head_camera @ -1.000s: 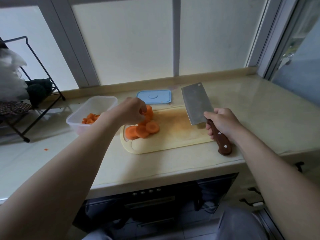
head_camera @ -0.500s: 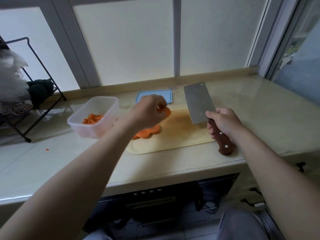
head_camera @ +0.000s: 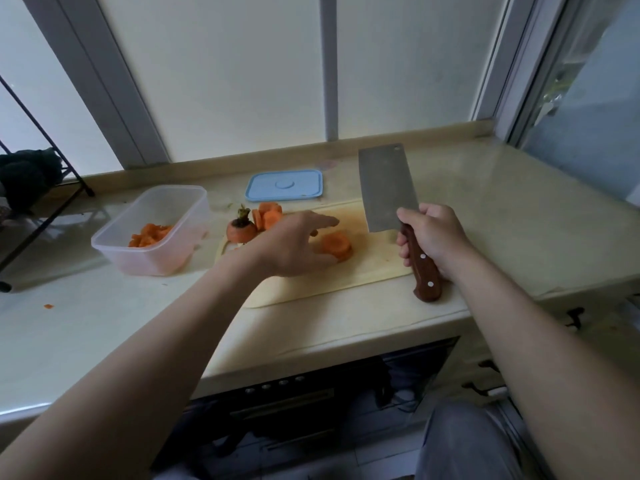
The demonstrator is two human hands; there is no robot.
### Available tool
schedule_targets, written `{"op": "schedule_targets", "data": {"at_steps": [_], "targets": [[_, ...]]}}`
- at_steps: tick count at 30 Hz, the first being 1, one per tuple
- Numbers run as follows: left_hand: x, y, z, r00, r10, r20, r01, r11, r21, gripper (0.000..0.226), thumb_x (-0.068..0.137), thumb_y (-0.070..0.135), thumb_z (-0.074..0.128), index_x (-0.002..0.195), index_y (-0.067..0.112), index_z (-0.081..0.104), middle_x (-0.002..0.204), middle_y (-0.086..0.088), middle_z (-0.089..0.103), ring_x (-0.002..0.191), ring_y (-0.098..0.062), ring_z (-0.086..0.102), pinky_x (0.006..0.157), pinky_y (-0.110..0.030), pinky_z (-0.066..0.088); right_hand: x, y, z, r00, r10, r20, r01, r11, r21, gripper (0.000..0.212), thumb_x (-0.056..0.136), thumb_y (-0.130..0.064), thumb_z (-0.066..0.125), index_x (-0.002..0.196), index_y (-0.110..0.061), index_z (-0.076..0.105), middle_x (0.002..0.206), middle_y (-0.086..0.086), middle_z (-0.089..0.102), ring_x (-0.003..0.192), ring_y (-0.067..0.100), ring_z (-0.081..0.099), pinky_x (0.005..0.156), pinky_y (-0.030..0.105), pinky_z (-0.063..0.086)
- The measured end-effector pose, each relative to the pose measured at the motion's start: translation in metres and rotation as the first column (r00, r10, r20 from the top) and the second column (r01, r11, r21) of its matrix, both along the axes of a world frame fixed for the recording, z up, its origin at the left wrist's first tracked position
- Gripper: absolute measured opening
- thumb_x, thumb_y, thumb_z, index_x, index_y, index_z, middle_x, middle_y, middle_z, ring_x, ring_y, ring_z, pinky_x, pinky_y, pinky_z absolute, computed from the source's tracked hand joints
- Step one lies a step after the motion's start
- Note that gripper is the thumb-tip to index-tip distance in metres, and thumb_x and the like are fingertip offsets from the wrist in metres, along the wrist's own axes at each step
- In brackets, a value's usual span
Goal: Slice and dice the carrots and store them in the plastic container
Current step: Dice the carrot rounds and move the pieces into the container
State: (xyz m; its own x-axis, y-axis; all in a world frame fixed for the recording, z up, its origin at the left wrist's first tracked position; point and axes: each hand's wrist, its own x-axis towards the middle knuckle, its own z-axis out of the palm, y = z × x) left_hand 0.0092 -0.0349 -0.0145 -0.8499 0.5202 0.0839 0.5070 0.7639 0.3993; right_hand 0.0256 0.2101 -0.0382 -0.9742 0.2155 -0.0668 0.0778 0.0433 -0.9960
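Note:
A small stack of carrot slices [head_camera: 335,244] lies in the middle of the pale cutting board [head_camera: 374,268]. My left hand [head_camera: 294,247] rests beside the stack with fingers extended, thumb touching it. More slices [head_camera: 268,216] and a carrot top with stem [head_camera: 241,229] sit at the board's far left. My right hand [head_camera: 433,237] grips the brown handle of a cleaver [head_camera: 386,188], blade raised above the board's right side. The clear plastic container [head_camera: 114,239] left of the board holds diced carrot [head_camera: 149,234].
A blue lid [head_camera: 284,185] lies behind the board near the window sill. A black wire rack [head_camera: 38,188] stands at the far left. One carrot bit [head_camera: 48,306] lies on the counter at left. The counter edge runs close below the board, an oven beneath.
My left hand carried slices from the board's left end to its middle and set them down as a stack, fingers now spread. The cleaver stayed raised in my right hand.

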Motion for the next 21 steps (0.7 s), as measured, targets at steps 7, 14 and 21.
{"op": "schedule_targets", "data": {"at_steps": [7,14,21], "targets": [[-0.001,0.019,-0.005,0.998,0.012,-0.063,-0.016,0.998,-0.063,0.049,0.085,0.030,0.074,0.132,0.019,0.062,0.124,0.000,0.067,0.112,-0.020,0.059,0.096,-0.027,0.045,0.000,0.000,-0.001,1.000,-0.018,-0.006,0.018,1.000,-0.024,0.021,0.104,-0.018,0.058,0.085,-0.008,0.057,0.059,0.011,0.055,0.038,0.020,0.052,0.038,0.026,0.044],[-0.019,0.043,-0.010,0.981,0.157,-0.113,-0.162,0.986,-0.031,0.026,0.088,0.041,0.068,0.090,0.015,0.065,0.082,-0.001,0.058,0.081,-0.022,0.053,0.066,-0.032,0.037,-0.001,-0.003,-0.001,0.999,-0.041,-0.011,0.041,0.999,-0.023,0.019,0.103,-0.017,0.058,0.087,-0.006,0.057,0.059,0.012,0.054,0.038,0.020,0.051,0.039,0.027,0.044],[-0.034,0.039,-0.010,0.992,0.117,-0.051,-0.117,0.993,0.006,0.037,0.086,0.037,0.069,0.118,0.018,0.067,0.109,-0.003,0.066,0.104,-0.025,0.058,0.087,-0.033,0.048,-0.003,-0.003,-0.002,0.997,-0.071,-0.018,0.070,0.997,-0.029,0.019,0.104,-0.018,0.058,0.089,-0.007,0.057,0.057,0.010,0.055,0.038,0.021,0.051,0.039,0.027,0.044]]}}
